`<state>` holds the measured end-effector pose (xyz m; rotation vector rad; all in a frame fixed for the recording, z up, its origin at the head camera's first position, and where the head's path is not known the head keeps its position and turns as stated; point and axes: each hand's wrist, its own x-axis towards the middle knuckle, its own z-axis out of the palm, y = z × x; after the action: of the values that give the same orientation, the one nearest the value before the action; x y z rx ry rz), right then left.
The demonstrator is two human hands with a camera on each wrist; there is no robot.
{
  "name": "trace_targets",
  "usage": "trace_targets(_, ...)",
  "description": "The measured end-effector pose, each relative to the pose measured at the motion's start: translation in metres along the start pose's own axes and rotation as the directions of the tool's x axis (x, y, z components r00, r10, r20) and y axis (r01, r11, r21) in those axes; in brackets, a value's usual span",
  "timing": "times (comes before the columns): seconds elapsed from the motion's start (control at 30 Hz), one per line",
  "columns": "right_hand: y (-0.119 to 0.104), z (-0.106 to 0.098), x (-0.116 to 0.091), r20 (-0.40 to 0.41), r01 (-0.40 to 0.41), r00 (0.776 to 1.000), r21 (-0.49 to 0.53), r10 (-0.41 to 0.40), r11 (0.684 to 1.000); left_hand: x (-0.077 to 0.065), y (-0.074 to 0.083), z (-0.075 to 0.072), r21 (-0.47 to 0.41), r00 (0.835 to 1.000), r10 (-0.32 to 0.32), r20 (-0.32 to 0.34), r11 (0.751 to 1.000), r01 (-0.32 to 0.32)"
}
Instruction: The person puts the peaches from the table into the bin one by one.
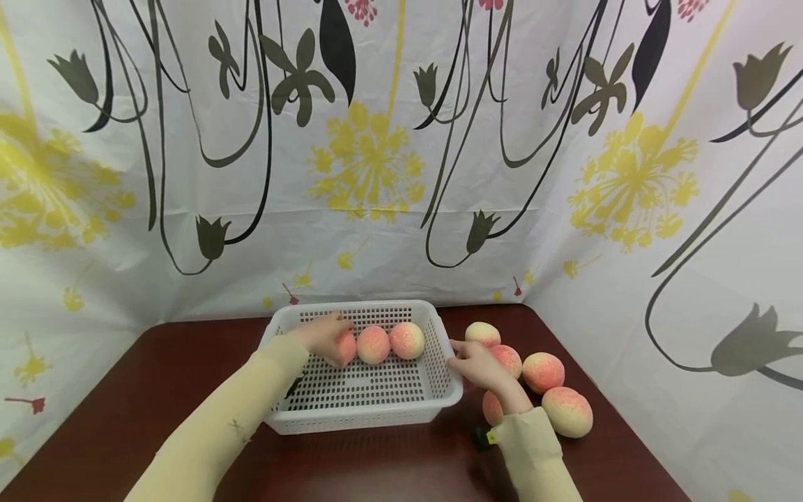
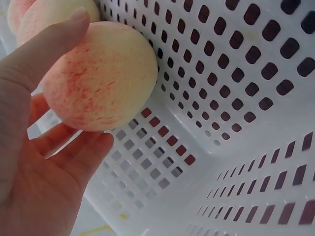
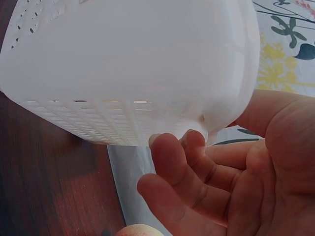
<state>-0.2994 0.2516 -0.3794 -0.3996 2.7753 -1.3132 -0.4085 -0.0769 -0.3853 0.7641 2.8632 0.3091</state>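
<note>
A white perforated plastic basket (image 1: 360,416) stands on the dark table. My left hand (image 1: 325,338) reaches inside it and holds a pink-and-cream peach (image 2: 106,78), thumb over the top and fingers beneath in the left wrist view. Two other peaches, a middle one (image 1: 373,345) and a right one (image 1: 408,340), lie in line beside it along the basket's back part. My right hand (image 1: 479,364) grips the basket's right rim; in the right wrist view the thumb goes behind the rim while the fingers (image 3: 170,157) curl at the outer wall.
Several more peaches lie on the table right of the basket, among them a large one (image 1: 567,411) and one at the back (image 1: 483,334). The right forearm partly covers a lower peach (image 1: 492,408). A flower-printed sheet (image 1: 376,258) hangs behind and along the sides of the table (image 1: 207,362).
</note>
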Motion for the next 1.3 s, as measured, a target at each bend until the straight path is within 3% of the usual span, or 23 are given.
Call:
trace_targets(0.23, -0.001, 0.001, 0.000, 0.003, 0.017, 1.000, -0.011, -0.017, 1.000, -0.016, -0.005, -0.020, -0.108, 0.996, 0.078, -0.040, 0.991, -0.082)
trace_targets(0.4, -0.002, 0.002, 0.002, 0.007, -0.007, 1.000, -0.017, 0.008, 1.000, -0.045, -0.019, -0.040, -0.200, 0.993, 0.066, -0.098, 0.976, -0.085)
trace_targets(0.57, -0.004, 0.002, 0.002, 0.013, -0.022, 1.000, 0.003, 0.022, 1.000, -0.082, -0.044, -0.056, -0.262, 0.984, 0.023, -0.179, 0.963, -0.070)
trace_targets(0.7, -0.003, 0.002, 0.002, 0.012, -0.025, 1.000, -0.001, 0.025, 1.000, -0.110, -0.062, -0.058, -0.288, 0.969, -0.035, -0.245, 0.957, -0.038)
trace_targets(0.8, -0.002, 0.004, 0.003, 0.003, -0.022, 1.000, -0.017, 0.022, 1.000, -0.127, -0.069, -0.051, -0.354, 0.963, -0.144, -0.226, 0.933, 0.057)
trace_targets(0.87, -0.002, 0.004, 0.003, 0.000, -0.025, 1.000, -0.024, 0.025, 0.999, -0.136, -0.071, -0.042, -0.426, 0.952, -0.239, -0.191, 0.894, 0.139)
trace_targets(1.0, 0.000, 0.004, 0.003, 0.000, -0.025, 1.000, -0.014, 0.025, 1.000, -0.143, -0.072, -0.021, -0.580, 0.921, -0.374, -0.108, 0.776, 0.247)
trace_targets(1.13, 0.002, 0.005, 0.002, 0.003, -0.014, 1.000, 0.007, 0.014, 1.000, -0.146, -0.067, -0.001, -0.700, 0.915, -0.399, -0.065, 0.672, 0.243)
trace_targets(1.3, 0.002, 0.004, 0.001, 0.005, 0.006, 1.000, 0.020, -0.006, 1.000, -0.146, -0.062, 0.009, -0.807, 0.933, -0.355, -0.061, 0.567, 0.163)
